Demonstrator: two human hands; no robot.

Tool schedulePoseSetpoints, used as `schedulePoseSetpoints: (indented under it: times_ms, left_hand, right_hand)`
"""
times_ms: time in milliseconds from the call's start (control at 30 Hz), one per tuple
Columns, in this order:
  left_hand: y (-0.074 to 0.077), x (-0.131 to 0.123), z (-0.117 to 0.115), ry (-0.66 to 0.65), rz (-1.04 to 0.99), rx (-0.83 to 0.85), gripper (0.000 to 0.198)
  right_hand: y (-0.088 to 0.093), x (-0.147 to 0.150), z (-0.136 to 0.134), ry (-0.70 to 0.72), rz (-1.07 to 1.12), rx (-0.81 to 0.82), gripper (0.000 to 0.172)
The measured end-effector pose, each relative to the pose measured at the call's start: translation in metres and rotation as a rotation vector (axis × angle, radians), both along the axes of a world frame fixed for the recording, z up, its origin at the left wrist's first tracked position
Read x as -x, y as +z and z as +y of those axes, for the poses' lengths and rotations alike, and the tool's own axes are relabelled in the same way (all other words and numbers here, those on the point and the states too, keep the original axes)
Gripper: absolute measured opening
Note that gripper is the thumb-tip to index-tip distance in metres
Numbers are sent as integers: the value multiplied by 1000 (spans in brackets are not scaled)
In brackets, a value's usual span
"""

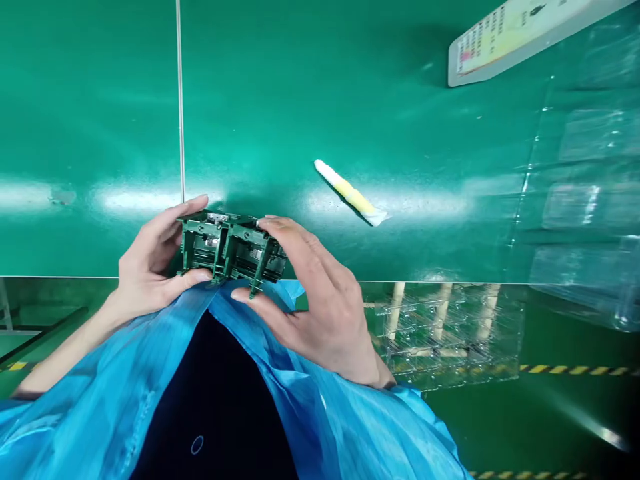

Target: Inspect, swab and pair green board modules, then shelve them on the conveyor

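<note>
Two dark green plastic frames with metal parts inside sit side by side between my hands, just over the front edge of the table. My left hand is closed around the left green frame, thumb below and fingers behind. Around the right green frame my right hand is closed, with fingertips on its top and the thumb at its lower edge. The frames touch or nearly touch at the middle; I cannot tell whether they are joined.
A white and yellow rolled strip lies on the green table. At the back right is a pale plastic container with a printed label. Clear plastic trays cover the right side; another clear tray is below the table edge.
</note>
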State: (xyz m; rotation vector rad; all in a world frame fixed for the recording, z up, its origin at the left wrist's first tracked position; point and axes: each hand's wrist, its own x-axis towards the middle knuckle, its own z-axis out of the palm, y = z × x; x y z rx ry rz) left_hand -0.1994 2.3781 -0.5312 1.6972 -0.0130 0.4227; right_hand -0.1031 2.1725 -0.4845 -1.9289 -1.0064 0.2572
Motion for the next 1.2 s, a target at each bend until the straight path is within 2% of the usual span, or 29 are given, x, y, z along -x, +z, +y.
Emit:
schedulePoseSetpoints:
  times_ms: [100, 200, 400, 867, 1067, 1200]
  left_hand:
    - [-1, 1, -2, 24, -11, 47, 71]
    - [0, 3, -2, 55, 46, 64, 67]
    - [1, 4, 1, 17, 110, 69, 68]
    - [-2, 6, -4, 85, 119, 106, 65]
    - [2, 9, -1, 37, 173, 84, 64]
    - [5, 10, 5, -1, 169, -41, 66]
  right_hand:
    - [2, -2, 1, 9, -53, 12, 54]
    - [4, -3, 2, 1, -16, 48, 55]
    - [8, -2, 2, -18, 47, 88, 62]
    - [5, -4, 2, -21, 72, 89, 57]
    - [5, -2, 1, -17, 81, 77, 59]
    - [-7, -2, 0, 2, 39, 8, 62]
